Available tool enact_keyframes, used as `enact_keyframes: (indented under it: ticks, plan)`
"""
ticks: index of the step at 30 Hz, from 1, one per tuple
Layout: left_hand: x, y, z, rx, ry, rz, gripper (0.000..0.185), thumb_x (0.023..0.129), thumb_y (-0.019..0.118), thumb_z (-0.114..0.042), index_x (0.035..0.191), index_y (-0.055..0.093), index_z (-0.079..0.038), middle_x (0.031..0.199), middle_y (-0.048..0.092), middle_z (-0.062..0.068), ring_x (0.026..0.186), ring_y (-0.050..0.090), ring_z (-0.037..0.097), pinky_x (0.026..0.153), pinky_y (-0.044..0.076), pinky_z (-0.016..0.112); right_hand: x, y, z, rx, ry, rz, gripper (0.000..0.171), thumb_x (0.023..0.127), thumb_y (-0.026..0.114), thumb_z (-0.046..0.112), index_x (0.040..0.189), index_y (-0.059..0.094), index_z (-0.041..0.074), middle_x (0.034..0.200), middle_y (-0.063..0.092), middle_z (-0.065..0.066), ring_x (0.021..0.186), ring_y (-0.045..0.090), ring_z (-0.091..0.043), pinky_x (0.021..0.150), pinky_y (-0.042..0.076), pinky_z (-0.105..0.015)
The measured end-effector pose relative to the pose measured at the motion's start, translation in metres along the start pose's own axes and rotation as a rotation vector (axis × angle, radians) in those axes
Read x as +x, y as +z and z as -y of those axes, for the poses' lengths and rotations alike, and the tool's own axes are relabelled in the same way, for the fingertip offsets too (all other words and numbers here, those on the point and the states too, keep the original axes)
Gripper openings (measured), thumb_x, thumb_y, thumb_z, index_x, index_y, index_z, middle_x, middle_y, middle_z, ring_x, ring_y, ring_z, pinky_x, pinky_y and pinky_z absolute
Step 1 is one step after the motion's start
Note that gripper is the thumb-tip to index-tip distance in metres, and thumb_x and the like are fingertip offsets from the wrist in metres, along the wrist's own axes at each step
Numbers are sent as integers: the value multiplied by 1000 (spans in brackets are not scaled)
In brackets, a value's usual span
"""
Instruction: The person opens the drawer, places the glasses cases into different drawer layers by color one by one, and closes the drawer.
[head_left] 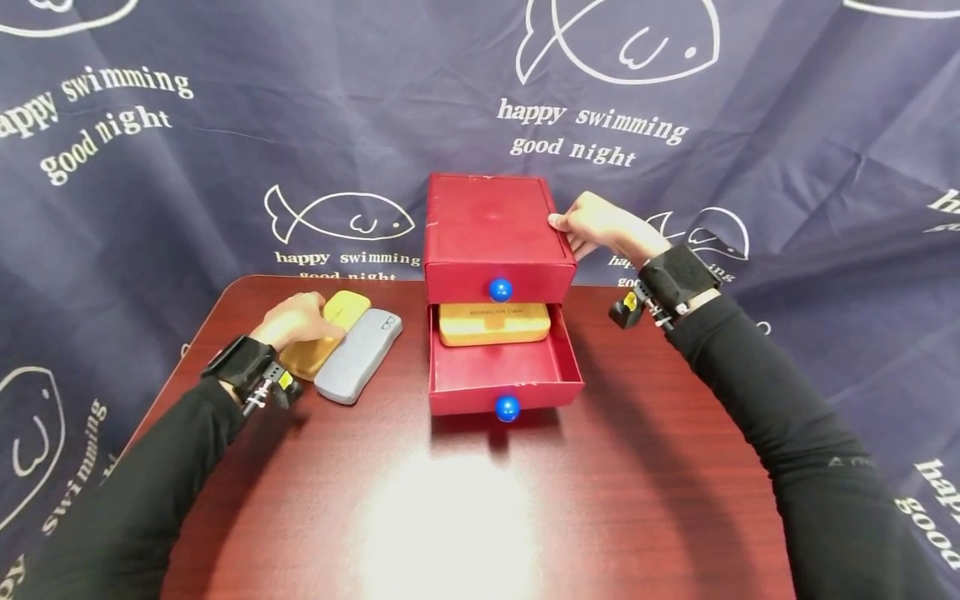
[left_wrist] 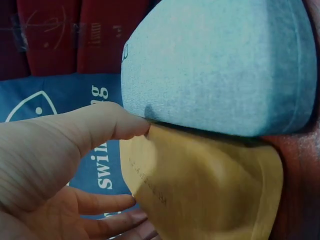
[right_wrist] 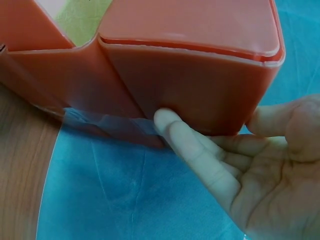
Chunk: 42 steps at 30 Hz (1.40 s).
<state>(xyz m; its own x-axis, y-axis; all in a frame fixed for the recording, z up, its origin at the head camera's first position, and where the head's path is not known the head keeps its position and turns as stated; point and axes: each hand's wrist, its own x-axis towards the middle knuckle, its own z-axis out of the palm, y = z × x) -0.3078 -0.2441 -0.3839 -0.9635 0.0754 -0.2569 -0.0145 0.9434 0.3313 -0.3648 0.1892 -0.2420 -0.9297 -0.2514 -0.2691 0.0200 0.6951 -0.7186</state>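
Note:
My left hand (head_left: 296, 321) is at the yellow glasses case (head_left: 347, 308) on the left of the table, gripping it. In the left wrist view its thumb (left_wrist: 125, 125) lies at the seam against the grey glasses case (left_wrist: 215, 65), and its fingers bend round the yellow case's other side. My right hand (head_left: 603, 223) touches the rear right of a red drawer box (head_left: 487, 221). Fairly straight fingers (right_wrist: 185, 140) rest along the box's side in the right wrist view. The lower drawer (head_left: 506, 396) is pulled out, with another yellow glasses case (head_left: 495, 325) inside.
Both drawers have blue round knobs (head_left: 507, 408); the upper drawer (head_left: 457, 283) is closed. Reddish-brown tabletop (head_left: 637, 467) stretches in front of the box, with a bright glare patch. A dark blue printed curtain (head_left: 360, 108) hangs behind. Clear tape (right_wrist: 110, 120) shows on the box's side.

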Motion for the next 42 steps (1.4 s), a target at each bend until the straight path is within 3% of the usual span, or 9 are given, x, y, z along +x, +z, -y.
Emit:
enact_keyframes:
  ticks: [4,9,12,16,22,24,30,35,42]
  plan:
    - [10,2,5,31,-9,11,54,78,77,-44,103,61,2,97,63,18,85,60,31,67,49,41,0,0,-1,-4,-8,4,37,105,55,22,110,69,-12,69,70,-1,65,70,-13,69,62,-29]
    - [34,10,25,50,-16,46,60,73,80,-51,99,60,-1,90,61,14,79,59,31,66,48,43,1,-1,-2,-4,-8,10,40,105,55,22,118,66,-14,70,71,-1,65,71,-13,70,62,-30]
    - [35,10,25,56,-24,66,62,73,80,-51,100,60,0,90,61,14,79,59,30,66,49,43,2,-1,-2,2,-3,15,41,105,55,21,120,65,-15,71,71,-1,65,71,-13,70,62,-30]
    - [23,5,14,52,-51,102,63,75,78,-48,105,59,4,94,62,16,83,61,30,68,51,43,2,-1,-1,3,2,15,40,105,55,21,118,65,-15,70,70,-1,65,71,-13,70,62,-30]
    - [40,13,30,74,-15,103,63,72,80,-53,100,59,-1,88,58,12,81,56,30,68,48,44,2,-1,-1,13,2,21,42,105,54,22,121,63,-16,70,70,0,65,71,-12,71,62,-30]
    - [37,12,25,80,-19,98,62,72,80,-49,101,57,0,90,57,13,83,55,31,70,48,45,2,-1,-1,14,1,22,42,105,54,22,122,63,-16,70,70,0,65,71,-13,71,62,-30]
    - [10,8,-3,130,-49,89,72,74,80,-38,115,47,11,104,53,26,94,56,38,81,51,54,2,-2,-1,9,8,20,41,105,55,22,121,64,-15,70,70,0,65,71,-13,70,62,-30]
    - [5,12,-3,126,-25,40,79,75,80,-36,122,43,15,111,49,31,97,55,43,85,51,58,2,-2,0,4,14,18,42,105,54,22,123,63,-15,70,70,0,65,71,-13,70,62,-30]
    - [9,11,7,91,25,19,70,74,80,-34,116,48,12,106,52,28,90,56,39,79,50,50,2,-1,-1,13,8,23,41,105,54,21,123,63,-15,70,70,1,65,71,-13,70,62,-30]
